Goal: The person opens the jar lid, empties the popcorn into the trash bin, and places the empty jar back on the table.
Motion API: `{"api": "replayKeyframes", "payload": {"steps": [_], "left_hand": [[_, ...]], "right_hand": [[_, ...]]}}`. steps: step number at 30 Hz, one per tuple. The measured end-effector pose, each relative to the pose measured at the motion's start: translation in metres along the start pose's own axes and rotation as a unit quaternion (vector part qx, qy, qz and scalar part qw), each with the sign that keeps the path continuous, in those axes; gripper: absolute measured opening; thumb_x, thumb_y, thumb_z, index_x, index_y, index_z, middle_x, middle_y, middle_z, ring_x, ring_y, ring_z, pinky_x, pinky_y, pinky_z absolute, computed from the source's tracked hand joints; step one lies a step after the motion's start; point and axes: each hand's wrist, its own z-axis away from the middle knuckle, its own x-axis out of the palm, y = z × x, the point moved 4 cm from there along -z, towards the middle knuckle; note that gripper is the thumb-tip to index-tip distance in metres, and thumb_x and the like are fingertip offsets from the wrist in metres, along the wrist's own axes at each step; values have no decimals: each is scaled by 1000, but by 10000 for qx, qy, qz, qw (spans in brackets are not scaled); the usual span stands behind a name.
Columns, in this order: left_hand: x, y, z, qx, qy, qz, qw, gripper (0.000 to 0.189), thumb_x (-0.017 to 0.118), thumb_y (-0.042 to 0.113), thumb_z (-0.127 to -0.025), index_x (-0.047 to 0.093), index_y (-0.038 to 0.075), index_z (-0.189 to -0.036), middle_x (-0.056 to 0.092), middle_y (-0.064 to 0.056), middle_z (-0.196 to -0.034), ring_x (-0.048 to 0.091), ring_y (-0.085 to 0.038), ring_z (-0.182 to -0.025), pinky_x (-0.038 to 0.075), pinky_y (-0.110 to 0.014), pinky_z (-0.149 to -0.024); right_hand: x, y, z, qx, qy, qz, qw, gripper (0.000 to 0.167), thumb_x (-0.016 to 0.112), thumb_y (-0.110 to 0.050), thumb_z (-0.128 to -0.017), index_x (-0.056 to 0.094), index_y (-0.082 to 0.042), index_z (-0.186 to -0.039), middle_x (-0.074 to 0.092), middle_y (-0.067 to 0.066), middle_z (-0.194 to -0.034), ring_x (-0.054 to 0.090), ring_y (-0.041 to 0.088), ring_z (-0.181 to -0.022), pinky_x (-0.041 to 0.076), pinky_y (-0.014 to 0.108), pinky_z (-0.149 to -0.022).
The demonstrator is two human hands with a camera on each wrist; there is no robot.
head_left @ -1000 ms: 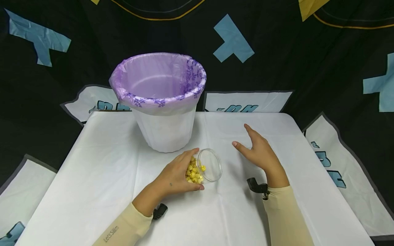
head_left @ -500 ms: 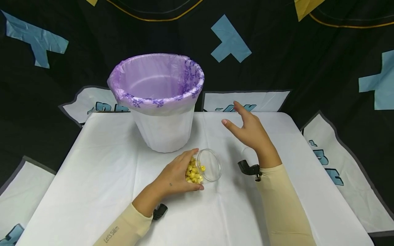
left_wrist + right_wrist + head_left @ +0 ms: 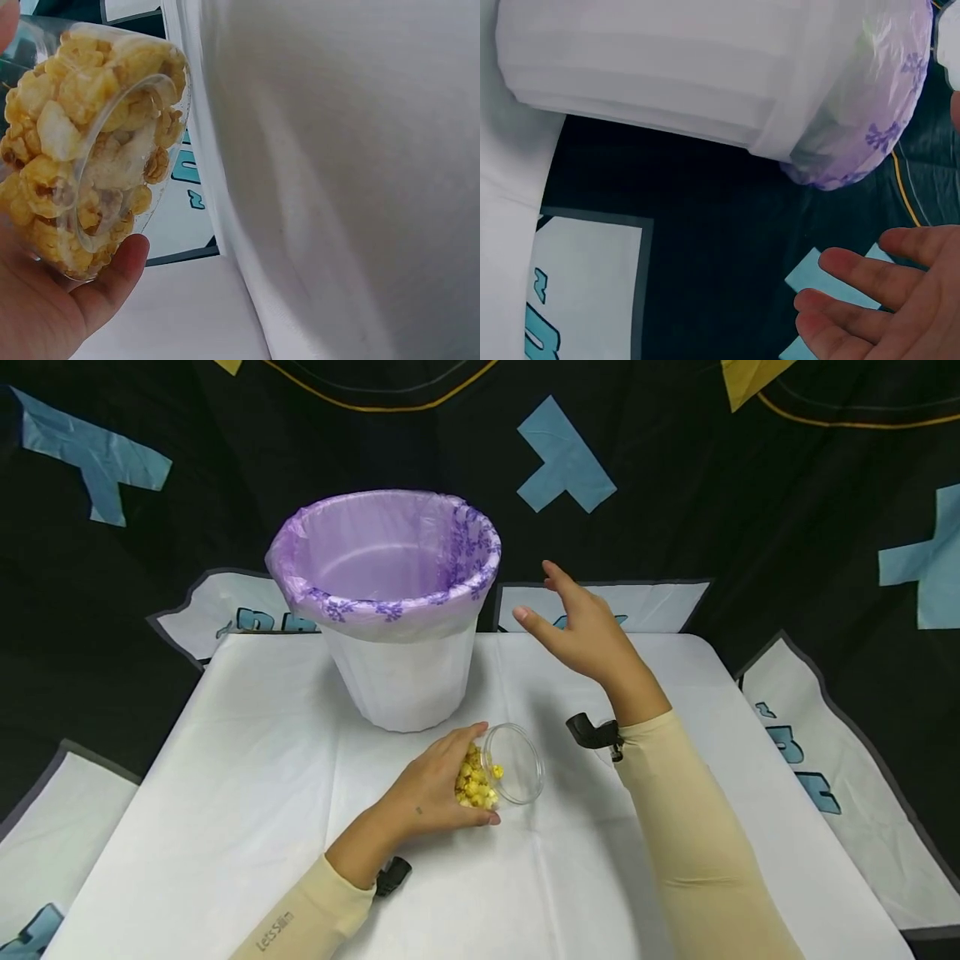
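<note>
My left hand (image 3: 442, 777) holds a clear jar (image 3: 516, 763) from its left side, thumb on the near side and fingers on the far side. Yellow popcorn (image 3: 474, 783) fills its lower part, and the rim leans to the right. The left wrist view shows the popcorn (image 3: 67, 142) through the jar's base. My right hand (image 3: 585, 631) is raised with fingers spread, holding nothing, to the right of a white bin (image 3: 405, 677). A purple flowered bag (image 3: 367, 608) lines this bin and folds over its rim. Spread fingers (image 3: 870, 277) show in the right wrist view.
A white cloth (image 3: 247, 760) covers the table, with the bin standing at its back left. Behind hangs a black backdrop with blue shapes (image 3: 566, 456). A faint clear round edge shows on the cloth beside my right wrist.
My right hand has risen away from the table and moved left toward the bin, fingers still spread. The left hand keeps its hold on the popcorn jar in the same place.
</note>
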Motion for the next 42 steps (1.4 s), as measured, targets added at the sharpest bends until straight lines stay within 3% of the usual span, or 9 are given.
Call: {"api": "replayKeyframes", "payload": {"steps": [22,29,42], "left_hand": [[3,1,2,32,64,-32,10000,119,89,59,-60,29,23,-156,43,2,-153,43,-18,-138,43,-46,-109],[2,0,1,38,32,-117,9999,119,89,61,-60,29,23,-156,42,2,-154,43,-18,-138,43,-46,-108],[2,-1,1,69,14,-88,9999,119,88,61,-60,29,22,-156,42,2,-153,42,-18,-139,42,-44,-110]], "right_hand": [[5,-41,-53,-60,-422,133,9990,95,44,-75,-90,13,-22,-161,36,9,-159,39,26,-143,37,54,-113],[8,-47,-62,-101,-428,213,9988,93,41,-75,-91,11,-22,-162,35,7,-159,36,23,-145,33,54,-115],[20,-48,-69,124,-464,346,9982,95,44,-75,-88,19,-19,-160,37,10,-156,40,28,-141,40,55,-110]]}}
